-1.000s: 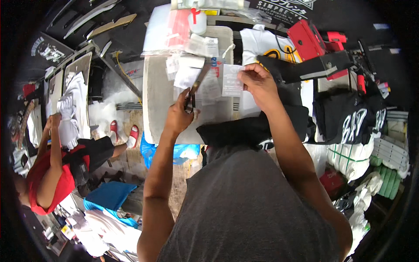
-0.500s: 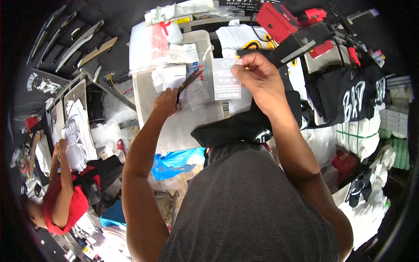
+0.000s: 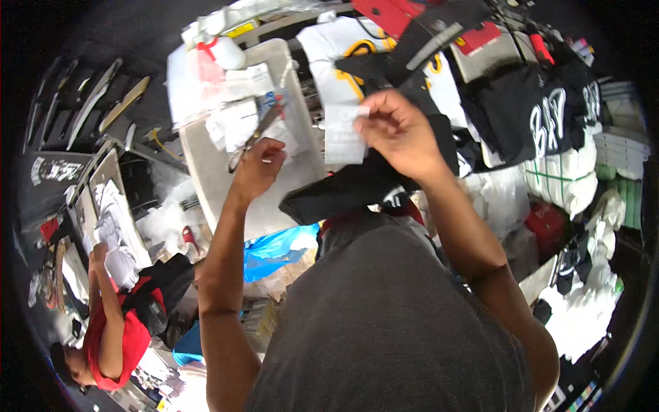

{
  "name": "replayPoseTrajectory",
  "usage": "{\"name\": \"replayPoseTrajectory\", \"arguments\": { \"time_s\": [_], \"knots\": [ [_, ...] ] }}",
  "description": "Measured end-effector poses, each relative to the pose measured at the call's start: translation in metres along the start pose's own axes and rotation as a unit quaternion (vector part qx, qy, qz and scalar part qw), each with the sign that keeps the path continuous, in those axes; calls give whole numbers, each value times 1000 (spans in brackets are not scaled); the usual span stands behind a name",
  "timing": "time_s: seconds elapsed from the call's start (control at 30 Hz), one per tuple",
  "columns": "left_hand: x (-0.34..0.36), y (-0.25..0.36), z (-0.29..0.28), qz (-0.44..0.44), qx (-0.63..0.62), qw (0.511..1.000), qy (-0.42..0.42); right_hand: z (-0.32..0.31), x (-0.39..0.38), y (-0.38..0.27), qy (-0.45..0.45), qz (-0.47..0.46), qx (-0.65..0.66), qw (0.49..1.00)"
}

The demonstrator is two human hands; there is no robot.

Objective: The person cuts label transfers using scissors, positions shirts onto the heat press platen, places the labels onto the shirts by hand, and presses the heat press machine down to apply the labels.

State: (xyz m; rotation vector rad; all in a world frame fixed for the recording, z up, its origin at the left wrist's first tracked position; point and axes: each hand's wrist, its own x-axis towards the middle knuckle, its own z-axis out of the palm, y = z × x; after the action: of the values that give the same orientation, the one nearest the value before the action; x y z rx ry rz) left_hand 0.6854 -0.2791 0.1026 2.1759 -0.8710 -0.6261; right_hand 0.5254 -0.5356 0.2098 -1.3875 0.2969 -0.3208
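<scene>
My right hand [image 3: 401, 134] pinches the upper right corner of a small translucent film sheet [image 3: 343, 141] with white print, which hangs over the gap beside the grey board. A pair of scissors [image 3: 263, 125] with dark handles lies on the grey board [image 3: 206, 165]. Just beside the scissors is my left hand [image 3: 257, 172], its fingers loosely curled and apart, with nothing in them that I can see. Under my right hand a folded black garment [image 3: 329, 196] is spread toward my body. Small white and clear printed sheets [image 3: 237, 123] lie next to the scissors.
A spray bottle [image 3: 225, 53] with a red trigger stands at the board's far end. White T-shirts [image 3: 329, 58] and black printed shirts [image 3: 522, 117] lie farther right. Red equipment [image 3: 391, 15] sits at the back. A co-worker in a red top [image 3: 127, 336] works at far left.
My left hand has let go of the scissors, which now lie on the board. The film sheet has tilted slightly in my right hand. The whole view has shifted.
</scene>
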Motion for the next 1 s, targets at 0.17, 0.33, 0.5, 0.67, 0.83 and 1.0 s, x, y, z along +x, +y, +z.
{"name": "replayPoseTrajectory", "arguments": {
  "time_s": [0.17,0.33,0.5,0.67,0.83,1.0],
  "knots": [
    [-9,129,76,-35,-307,950,-48,-64,-64,38,14,96,-156,983],
    [11,162,162,24,-337,940,-40,-121,-92,43,51,100,-196,974],
    [33,204,197,29,-210,971,112,-174,-79,57,69,31,-210,975],
    [55,203,220,13,-142,971,193,-211,-55,75,69,-144,-330,930],
    [51,202,228,42,-58,961,266,-216,-54,100,-16,-197,-419,886],
    [35,194,224,92,29,950,297,-217,-53,107,-21,-198,-404,893]
  ]
}}
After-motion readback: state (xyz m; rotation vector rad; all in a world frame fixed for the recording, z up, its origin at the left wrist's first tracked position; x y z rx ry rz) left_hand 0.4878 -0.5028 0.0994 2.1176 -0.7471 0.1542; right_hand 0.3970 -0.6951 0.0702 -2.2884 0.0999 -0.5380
